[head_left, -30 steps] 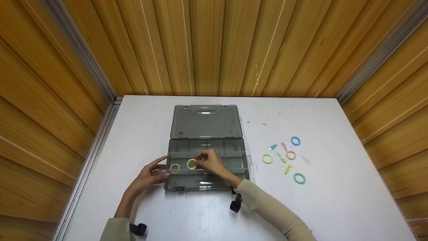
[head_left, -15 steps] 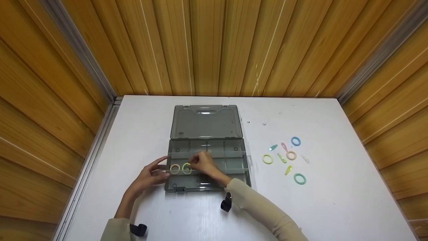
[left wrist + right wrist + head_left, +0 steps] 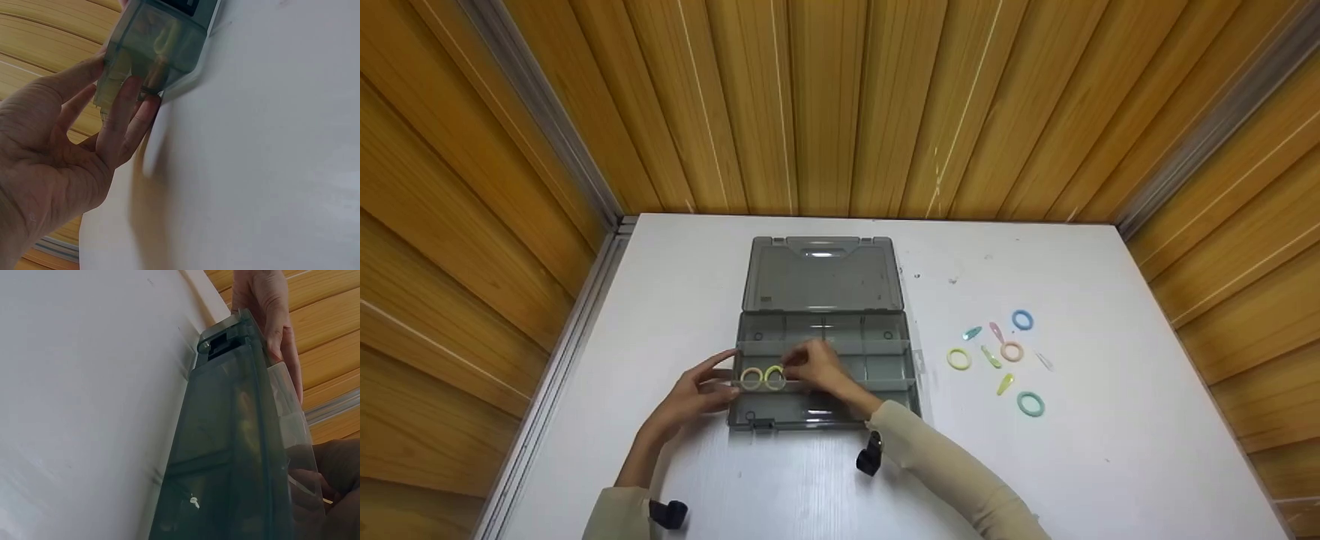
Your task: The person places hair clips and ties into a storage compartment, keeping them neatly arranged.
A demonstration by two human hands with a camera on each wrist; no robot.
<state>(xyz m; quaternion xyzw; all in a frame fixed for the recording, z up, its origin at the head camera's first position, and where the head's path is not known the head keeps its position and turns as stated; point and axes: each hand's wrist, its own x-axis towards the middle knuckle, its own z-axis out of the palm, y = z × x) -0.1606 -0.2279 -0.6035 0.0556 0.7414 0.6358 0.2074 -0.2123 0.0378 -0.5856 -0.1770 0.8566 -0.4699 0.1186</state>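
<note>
A clear plastic tray (image 3: pixel 877 385) lies across the open grey organizer box (image 3: pixel 795 409). My left hand (image 3: pixel 694 394) grips the tray's left end, thumb at the near corner and fingers spread to the far side; in the left wrist view its fingers (image 3: pixel 118 112) overlap the box corner. At the tray's left end sits a peach hair tie (image 3: pixel 742 379). Right beside it, a yellow hair tie (image 3: pixel 766 379) is pinched between the thumb and fingers of my right hand (image 3: pixel 819 367). Box walls and the tray hide most of the right fingers in the right wrist view.
The box's lid (image 3: pixel 825 277) lies folded back behind it. To the right on the white table (image 3: pixel 1080 285) are blue (image 3: pixel 1015 320), peach (image 3: pixel 1003 351), yellow (image 3: pixel 949 358) and green (image 3: pixel 1020 405) hair ties among several small hair clips (image 3: pixel 991 357). Wooden panels (image 3: pixel 825 112) enclose the table.
My right hand has moved left along the tray with the yellow hair tie, bringing it up beside the peach one. My left hand has stayed at the tray's left end.
</note>
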